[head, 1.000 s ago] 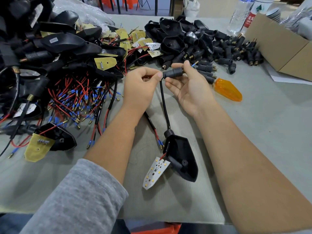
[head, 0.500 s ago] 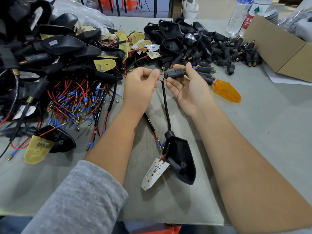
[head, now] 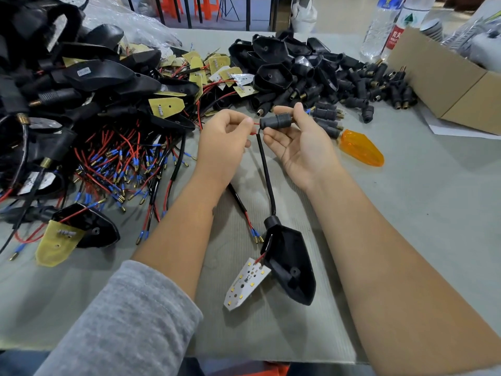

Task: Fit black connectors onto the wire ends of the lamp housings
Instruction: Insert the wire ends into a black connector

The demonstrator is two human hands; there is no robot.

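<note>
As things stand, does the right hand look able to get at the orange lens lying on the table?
Probably not without letting go: the right hand pinches the black connector that the left hand is feeding a red wire into. The orange lens lies unobstructed just right of it.

Views: one, head-worn, wide-angle.
Position: above the near edge of the bench (head: 433, 226), at the person's own eye level.
Facing: forward and down across the bench top.
Nearness: close; both forearms enter from the bottom edge, with the left hand (head: 222, 142) and right hand (head: 301, 147) near frame centre.
Far field: chair legs beyond the bench.
Distortion: edges bow outward.
</note>
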